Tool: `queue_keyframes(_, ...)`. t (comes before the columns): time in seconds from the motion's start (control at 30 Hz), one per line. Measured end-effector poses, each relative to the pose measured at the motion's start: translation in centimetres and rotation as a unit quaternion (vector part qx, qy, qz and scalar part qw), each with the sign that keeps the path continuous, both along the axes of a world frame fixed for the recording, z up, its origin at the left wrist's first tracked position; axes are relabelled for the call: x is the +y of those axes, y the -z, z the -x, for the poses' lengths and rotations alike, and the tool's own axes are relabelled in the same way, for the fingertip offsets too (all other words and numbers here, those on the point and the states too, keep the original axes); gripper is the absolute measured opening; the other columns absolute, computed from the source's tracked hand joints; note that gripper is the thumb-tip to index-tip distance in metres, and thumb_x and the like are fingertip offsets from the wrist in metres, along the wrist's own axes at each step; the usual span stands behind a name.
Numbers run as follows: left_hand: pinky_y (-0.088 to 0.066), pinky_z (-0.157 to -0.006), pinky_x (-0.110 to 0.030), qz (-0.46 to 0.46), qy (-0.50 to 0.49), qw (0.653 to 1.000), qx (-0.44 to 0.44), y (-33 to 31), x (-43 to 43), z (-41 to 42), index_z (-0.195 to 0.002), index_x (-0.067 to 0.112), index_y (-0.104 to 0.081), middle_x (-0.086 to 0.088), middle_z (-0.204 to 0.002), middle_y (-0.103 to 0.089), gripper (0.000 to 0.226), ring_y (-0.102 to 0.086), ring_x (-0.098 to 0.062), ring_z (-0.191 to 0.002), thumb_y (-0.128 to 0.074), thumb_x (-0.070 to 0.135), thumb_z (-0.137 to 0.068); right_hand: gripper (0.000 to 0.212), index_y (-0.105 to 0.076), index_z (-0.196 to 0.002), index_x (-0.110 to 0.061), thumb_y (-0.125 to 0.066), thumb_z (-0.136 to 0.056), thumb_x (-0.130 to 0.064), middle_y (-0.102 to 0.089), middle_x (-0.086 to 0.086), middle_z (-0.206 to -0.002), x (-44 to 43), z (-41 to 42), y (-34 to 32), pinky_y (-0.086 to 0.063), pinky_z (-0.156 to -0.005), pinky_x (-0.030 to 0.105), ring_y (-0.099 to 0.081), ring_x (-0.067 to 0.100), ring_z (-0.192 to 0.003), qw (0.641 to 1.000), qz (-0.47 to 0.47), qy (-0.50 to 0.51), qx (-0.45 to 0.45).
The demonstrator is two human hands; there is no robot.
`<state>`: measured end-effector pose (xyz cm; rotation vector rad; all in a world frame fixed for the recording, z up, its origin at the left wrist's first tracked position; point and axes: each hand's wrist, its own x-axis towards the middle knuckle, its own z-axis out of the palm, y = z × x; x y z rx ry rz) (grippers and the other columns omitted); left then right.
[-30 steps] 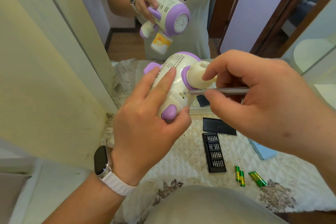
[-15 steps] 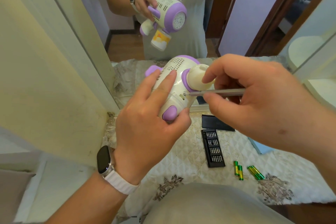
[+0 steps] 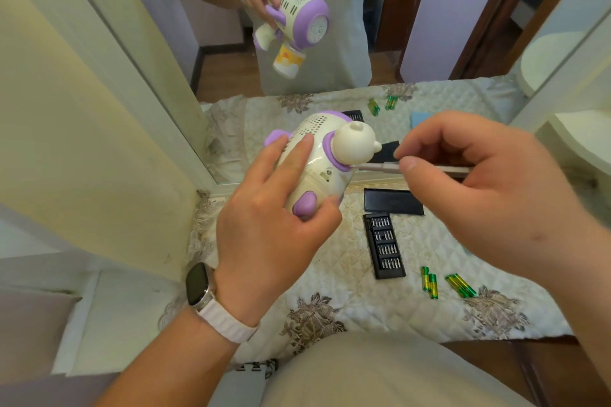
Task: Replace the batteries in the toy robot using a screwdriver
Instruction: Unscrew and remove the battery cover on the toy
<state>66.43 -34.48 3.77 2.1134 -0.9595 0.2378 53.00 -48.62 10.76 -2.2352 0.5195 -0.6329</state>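
- The left hand (image 3: 264, 228) holds the toy robot (image 3: 317, 155) up off the table in front of the mirror (image 3: 429, 26). Its fingers lie along the perforated back and the thumb hooks under by the purple foot, likely so the body can't twist under the driver.
- The right hand (image 3: 479, 195) pinches the screwdriver (image 3: 383, 167) between thumb and fingertips. The shaft is near level and the tip sits at the body just under the purple collar — whether it's seated in a screw, I can't tell.
- My read: the battery cover is not yet off, since the pale panel beside the tip looks closed.
- The robot's round head bulges right above the shaft, crowding the approach.
- Down on the quilted cloth (image 3: 330, 274) are the open bit case (image 3: 385, 249) and its black lid (image 3: 393, 202) just behind it. Green-and-yellow batteries (image 3: 429, 286) wait to the right — well clear of both hands.
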Motion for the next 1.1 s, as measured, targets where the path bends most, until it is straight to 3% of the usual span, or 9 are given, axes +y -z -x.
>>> queue_keyframes(0.07,-0.038,-0.089,-0.011,-0.011,0.000,1.000,0.024,0.4,-0.3,0.4,-0.134,0.033,-0.057,0.009,-0.144,-0.052,0.065,-0.047,-0.003,-0.127,-0.058,0.052,-0.072,0.007,-0.065,-0.075,-0.027,-0.061,-0.080,-0.023,-0.063,-0.011,-0.071,-0.9,0.7,1.1,-0.038,-0.051,0.008,-0.055,0.005,-0.057,0.998,-0.054,0.017,-0.011)
queue_keyframes(0.13,-0.028,-0.089,0.004,-0.015,0.000,0.999,0.049,0.7,-0.7,0.7,-0.135,0.034,-0.057,0.010,-0.144,-0.051,0.066,-0.044,-0.001,-0.130,-0.057,0.054,-0.071,0.005,-0.069,-0.079,-0.025,-0.063,-0.079,-0.023,-0.064,-0.004,-0.069,-2.0,1.3,2.4,-0.042,-0.053,0.013,-0.054,0.005,-0.056,0.989,-0.144,0.023,-0.027)
queue_keyframes(0.2,-0.023,-0.087,0.009,-0.014,-0.001,0.997,0.070,0.9,-1.3,1.0,-0.134,0.034,-0.057,0.009,-0.144,-0.051,0.068,-0.042,0.001,-0.131,-0.056,0.056,-0.070,0.009,-0.072,-0.086,-0.023,-0.067,-0.083,-0.017,-0.063,0.003,-0.069,-3.1,1.9,4.0,-0.044,-0.055,0.020,-0.055,0.009,-0.057,0.971,-0.237,0.017,-0.035)
queue_keyframes(0.37,-0.022,-0.090,0.009,-0.031,-0.008,0.994,0.108,1.6,-3.4,2.1,-0.136,0.035,-0.055,0.010,-0.143,-0.051,0.070,-0.043,0.000,-0.132,-0.056,0.059,-0.070,0.032,-0.071,-0.103,-0.026,-0.053,-0.094,-0.001,-0.060,0.003,-0.074,-5.7,3.4,8.3,-0.046,-0.066,0.027,-0.055,0.008,-0.067,0.937,-0.347,0.022,0.034)
queue_keyframes(0.5,-0.025,-0.091,0.001,-0.038,-0.015,0.989,0.139,2.4,-5.0,2.7,-0.136,0.036,-0.055,0.011,-0.144,-0.050,0.071,-0.045,-0.002,-0.131,-0.057,0.058,-0.068,0.030,-0.066,-0.100,-0.020,-0.046,-0.097,0.001,-0.063,-0.002,-0.075,-7.8,4.3,11.8,-0.047,-0.072,0.029,-0.059,0.014,-0.076,0.904,-0.414,0.062,0.085)
queue_keyframes(0.63,-0.020,-0.088,0.008,-0.053,-0.023,0.987,0.148,3.1,-6.6,3.5,-0.136,0.038,-0.054,0.011,-0.145,-0.050,0.071,-0.044,0.002,-0.128,-0.057,0.057,-0.068,0.018,-0.059,-0.101,-0.015,-0.045,-0.098,-0.004,-0.073,0.003,-0.083,-10.0,4.8,15.6,-0.053,-0.084,0.036,-0.069,0.023,-0.089,0.875,-0.455,0.106,0.126)
queue_keyframes(0.77,-0.020,-0.090,0.008,-0.063,-0.022,0.985,0.160,3.7,-8.2,4.2,-0.136,0.037,-0.055,0.011,-0.144,-0.050,0.071,-0.042,0.002,-0.131,-0.057,0.057,-0.067,0.008,-0.060,-0.093,-0.013,-0.054,-0.097,-0.014,-0.073,0.008,-0.090,-11.8,4.9,19.3,-0.058,-0.083,0.039,-0.070,0.023,-0.091,0.876,-0.432,0.119,0.181)
queue_keyframes(0.9,-0.019,-0.088,0.010,-0.074,-0.028,0.984,0.157,3.9,-9.5,4.8,-0.135,0.036,-0.055,0.012,-0.144,-0.050,0.072,-0.037,0.014,-0.125,-0.057,0.058,-0.067,0.008,-0.061,-0.085,-0.022,-0.063,-0.091,-0.028,-0.067,0.005,-0.085,-13.6,4.5,23.1,-0.058,-0.076,0.042,-0.066,0.025,-0.083,0.902,-0.328,0.117,0.256)
queue_keyframes(1.1,-0.023,-0.086,0.010,-0.077,-0.049,0.983,0.160,4.1,-10.9,5.2,-0.135,0.039,-0.055,0.015,-0.144,-0.049,0.071,-0.036,0.016,-0.125,-0.058,0.057,-0.066,0.016,-0.058,-0.082,-0.022,-0.062,-0.088,-0.037,-0.062,-0.004,-0.080,-16.1,3.1,28.3,-0.051,-0.070,0.034,-0.059,0.014,-0.075,0.911,-0.198,0.067,0.356)
